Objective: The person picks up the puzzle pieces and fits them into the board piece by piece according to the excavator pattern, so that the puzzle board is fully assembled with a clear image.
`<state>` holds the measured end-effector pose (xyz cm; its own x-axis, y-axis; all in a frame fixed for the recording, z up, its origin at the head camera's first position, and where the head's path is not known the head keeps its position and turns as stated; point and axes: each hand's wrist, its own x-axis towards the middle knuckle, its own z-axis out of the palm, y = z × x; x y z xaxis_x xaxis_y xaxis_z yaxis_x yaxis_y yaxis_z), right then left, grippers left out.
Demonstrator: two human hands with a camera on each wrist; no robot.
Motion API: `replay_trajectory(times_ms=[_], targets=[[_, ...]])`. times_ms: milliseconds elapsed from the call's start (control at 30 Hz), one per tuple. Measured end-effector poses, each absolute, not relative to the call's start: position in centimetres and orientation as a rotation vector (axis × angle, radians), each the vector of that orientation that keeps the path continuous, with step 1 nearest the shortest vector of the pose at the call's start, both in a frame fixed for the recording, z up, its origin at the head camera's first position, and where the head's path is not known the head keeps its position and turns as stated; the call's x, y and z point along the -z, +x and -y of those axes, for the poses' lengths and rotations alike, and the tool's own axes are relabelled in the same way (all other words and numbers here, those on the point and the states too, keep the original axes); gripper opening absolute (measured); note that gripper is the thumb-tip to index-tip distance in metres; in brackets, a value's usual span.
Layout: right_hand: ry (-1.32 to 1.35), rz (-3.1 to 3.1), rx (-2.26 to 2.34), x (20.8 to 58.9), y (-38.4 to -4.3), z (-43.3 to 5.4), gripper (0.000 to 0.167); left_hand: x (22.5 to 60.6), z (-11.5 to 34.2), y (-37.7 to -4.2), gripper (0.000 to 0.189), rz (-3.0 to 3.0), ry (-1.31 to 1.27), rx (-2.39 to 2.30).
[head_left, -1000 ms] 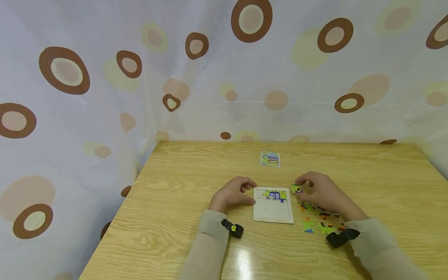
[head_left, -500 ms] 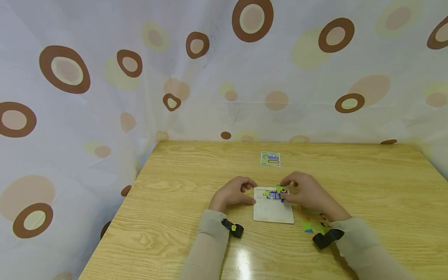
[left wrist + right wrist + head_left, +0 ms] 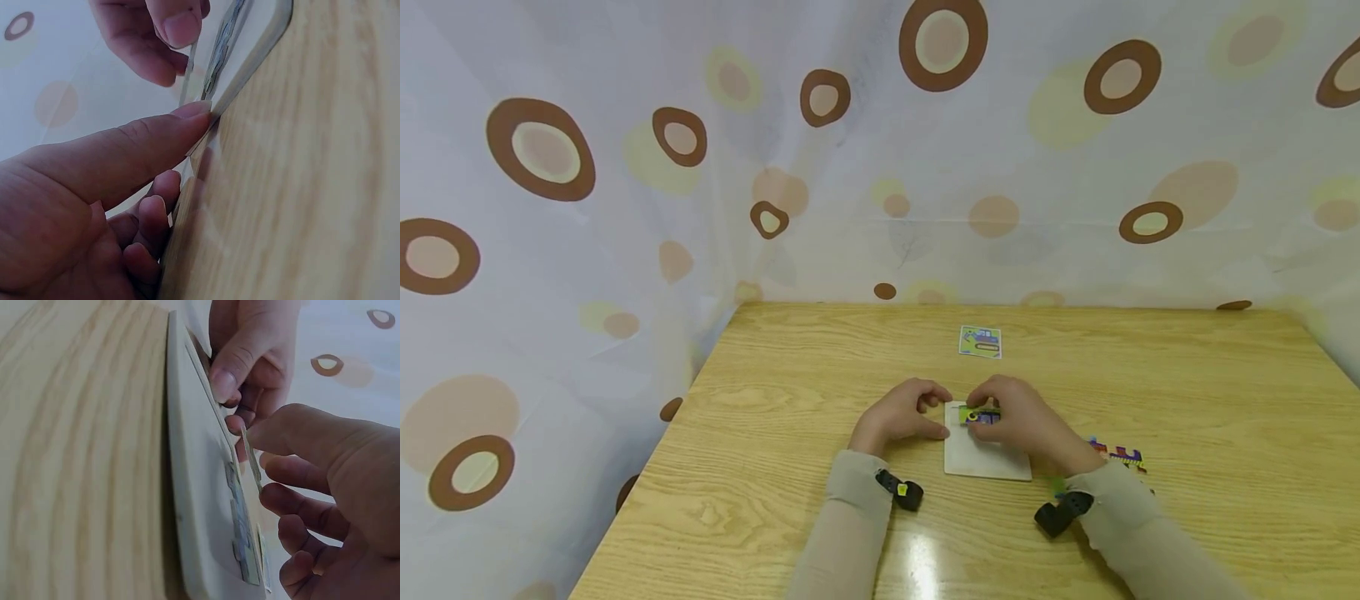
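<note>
My left hand (image 3: 904, 414) holds the left edge of a white square puzzle tray (image 3: 987, 462), thumb at the rim and fingers near the far left corner. My right hand (image 3: 1024, 419) is over the tray's upper part and pinches a thin green puzzle piece (image 3: 252, 461) between thumb and fingertips. In the right wrist view that piece stands tilted, close over the tray. Several joined pieces (image 3: 242, 531) lie inside the tray along its far side; the right hand partly covers them in the head view.
A small picture card (image 3: 981, 342) showing a blue excavator lies beyond the tray. Loose puzzle pieces (image 3: 1126, 457) lie on the wooden table (image 3: 790, 400) to the right, some hidden by the right forearm. A patterned curtain (image 3: 850, 167) stands behind the table.
My right hand has carried the puzzle piece leftward from the tray's right side to above its upper left part. My left hand has stayed at the tray's edge.
</note>
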<state>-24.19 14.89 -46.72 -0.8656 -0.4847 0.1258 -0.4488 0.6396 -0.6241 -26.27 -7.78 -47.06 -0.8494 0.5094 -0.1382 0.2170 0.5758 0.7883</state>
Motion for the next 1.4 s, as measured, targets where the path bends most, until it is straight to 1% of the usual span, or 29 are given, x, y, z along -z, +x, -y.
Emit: replay_trajectory(times_ms=[567,900,1267,1400], targets=[[-0.831,-2.848,0.924,47.6,-24.4,-13.6,0.021,47.3,7.6,-26.2,0.044,-2.432,0.608,-1.185],[-0.822,-2.828,0.921,47.0,-24.6,-13.3,0.023,47.1,7.8,-26.3,0.045,-2.445,0.587,-1.169],[-0.866,-2.806,0.942,47.1,-24.7,-12.7,0.020,47.3,8.1,-26.3,0.044,-2.450,0.584,-1.165],[-0.820,-2.805,0.934,46.9,-24.7,-12.7,0.020,47.3,8.1,-26.5,0.044,-2.450,0.609,-1.178]])
